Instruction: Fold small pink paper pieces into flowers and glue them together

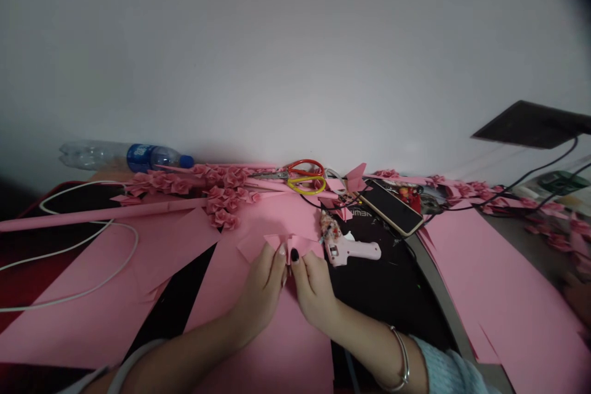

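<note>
A folded piece of pink paper [302, 245] is pinched between my two hands, above a large pink sheet [295, 345]. My left hand [261, 286] grips its left part with the thumb on top. On the other side, my right hand [314, 286] closes on the right part, its dark-nailed thumb beside the left one. Fingers hide much of the paper's underside. Just right of my right hand lies a pink hot glue gun [353, 250] with a crusted nozzle. Folded pink paper flowers [226, 200] are heaped beyond my hands.
Scissors [307, 184] with red and yellow handles rest near the wall. A phone [392, 208] lies at the right, a plastic bottle [138, 157] at the back left. White cable [133, 246] loops over pink sheets [83, 295] on the left. More sheets [503, 283] cover the right side.
</note>
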Available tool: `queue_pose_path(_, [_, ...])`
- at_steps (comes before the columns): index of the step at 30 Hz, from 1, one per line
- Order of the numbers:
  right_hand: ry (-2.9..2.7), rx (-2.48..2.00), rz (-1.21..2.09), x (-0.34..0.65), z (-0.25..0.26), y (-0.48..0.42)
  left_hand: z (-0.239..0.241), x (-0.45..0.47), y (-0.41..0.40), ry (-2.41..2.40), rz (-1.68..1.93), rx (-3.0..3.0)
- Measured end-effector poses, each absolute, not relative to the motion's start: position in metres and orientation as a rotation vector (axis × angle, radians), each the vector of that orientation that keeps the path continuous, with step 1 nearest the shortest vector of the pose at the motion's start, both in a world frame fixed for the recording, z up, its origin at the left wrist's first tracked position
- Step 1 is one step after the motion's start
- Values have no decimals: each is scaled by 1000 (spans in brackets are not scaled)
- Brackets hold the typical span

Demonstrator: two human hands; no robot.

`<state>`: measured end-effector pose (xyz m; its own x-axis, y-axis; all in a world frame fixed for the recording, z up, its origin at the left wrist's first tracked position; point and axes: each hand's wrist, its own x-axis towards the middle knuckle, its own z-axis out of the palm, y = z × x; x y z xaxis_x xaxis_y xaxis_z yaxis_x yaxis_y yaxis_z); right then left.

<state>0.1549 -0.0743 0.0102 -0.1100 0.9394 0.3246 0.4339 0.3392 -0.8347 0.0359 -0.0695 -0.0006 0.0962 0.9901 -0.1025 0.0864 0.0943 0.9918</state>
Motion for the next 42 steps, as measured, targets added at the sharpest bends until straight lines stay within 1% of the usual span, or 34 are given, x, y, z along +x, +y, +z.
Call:
queue_pose_path(4, [-1705, -1201, 774, 160, 9, -72, 9, 35, -63, 1189, 1194, 1250])
queue_pose_path(6, [-1733, -1191, 788, 163, 8, -71, 13, 33, -59, 1122, 1214, 1269])
queue_pose_path(13, [-1783, -1150, 823, 173, 11, -72, 12, 26, -54, 1036, 1140, 1296])
queue_pose_path(18, [-1706, -1258, 825, 181, 14, -73, 5, 23, -52, 1020, 1121, 1319])
queue_pose_path(22, [-1646, -1299, 838, 184, 16, -69, 9, 21, -51, 1006, 1046, 1319])
queue_pose_path(29, [-1615, -1356, 846, 184, 15, -70, 13, 18, -57, 889, 1025, 1169])
queue_pose_path(37, [-1641, -1312, 904, 185, 16, -73, 14, 28, -55, 989, 1048, 1080])
queue_pose_path(42, [-1627, -1362, 860, 186, 14, -71, 15, 26, -52, 1013, 985, 1030])
